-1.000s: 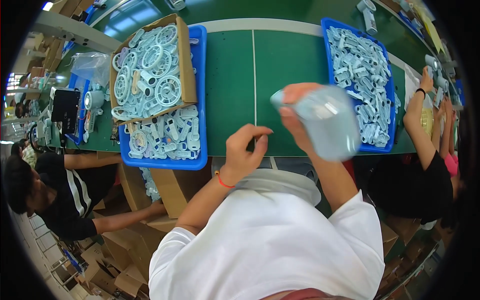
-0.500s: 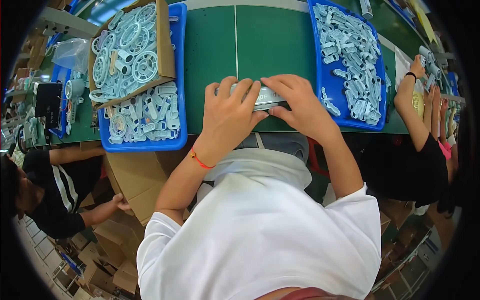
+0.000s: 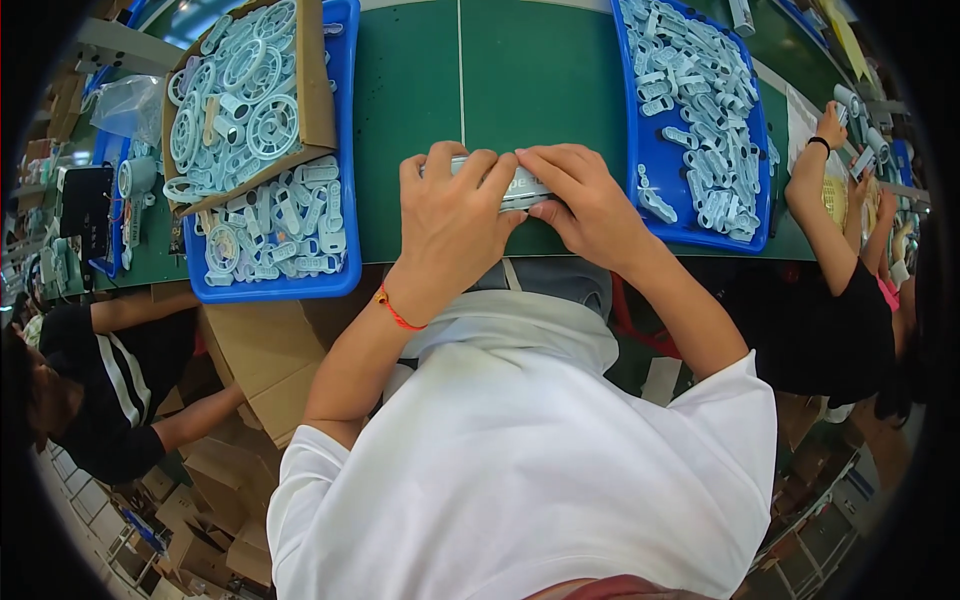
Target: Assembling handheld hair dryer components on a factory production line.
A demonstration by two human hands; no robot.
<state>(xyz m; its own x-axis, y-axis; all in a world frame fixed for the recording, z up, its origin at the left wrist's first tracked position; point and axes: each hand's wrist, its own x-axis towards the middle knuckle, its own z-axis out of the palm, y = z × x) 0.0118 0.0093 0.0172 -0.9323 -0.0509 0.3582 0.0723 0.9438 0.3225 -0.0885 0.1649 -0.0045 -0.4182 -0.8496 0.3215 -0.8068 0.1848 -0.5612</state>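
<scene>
Between my two hands, over the near edge of the green table, lies a small silver-grey oblong piece [image 3: 522, 188] with dark lettering. My left hand [image 3: 456, 205] covers its left part, fingers curled over the top; a red cord bracelet rings that wrist. At its right end my right hand [image 3: 580, 200] grips with thumb below and fingers above. Most of the piece is hidden under the fingers, so its exact kind cannot be made out.
A blue tray [image 3: 353, 200] at left bears a cardboard box [image 3: 318, 80] of pale blue plastic rings and loose parts. At right, another blue tray [image 3: 650, 150] holds many small pale parts. A person in black [image 3: 830, 310] works at right; another [image 3: 130, 370] is at left.
My right hand has slid left along the silver-grey piece, closer to my left hand, and less of the piece shows. The view has shifted slightly.
</scene>
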